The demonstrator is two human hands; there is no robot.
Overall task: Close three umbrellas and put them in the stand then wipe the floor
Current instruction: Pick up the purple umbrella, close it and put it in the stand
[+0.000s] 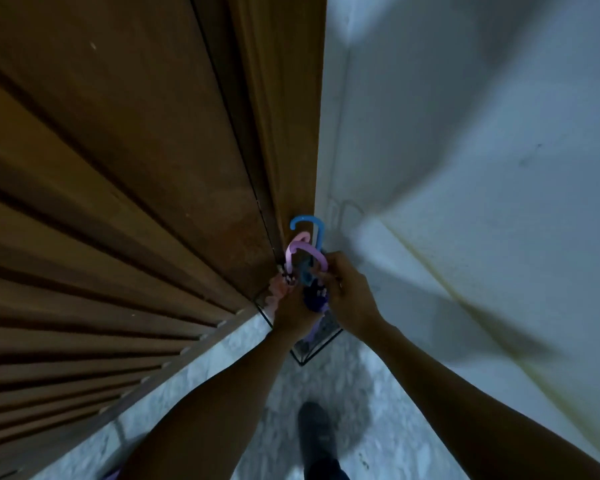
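Observation:
Three closed umbrellas stand upright in a black wire-frame stand (pixel 314 351) in the corner between the wooden door and the white wall. A blue curved handle (pixel 307 223) rises highest, with a pale pink handle (pixel 300 239) below it. My right hand (pixel 347 292) grips the lower end of a purple-pink handle (pixel 309 251). My left hand (pixel 291 306) is closed around the folded purple canopy (pixel 314 299) just above the stand's rim. A pink ruffled canopy (pixel 278 289) shows to the left of my left hand.
A brown slatted wooden door (pixel 118 202) fills the left side. The white wall (pixel 465 168) is on the right. The marbled grey floor (pixel 371 403) runs below, with my dark shoe (pixel 316 431) on it.

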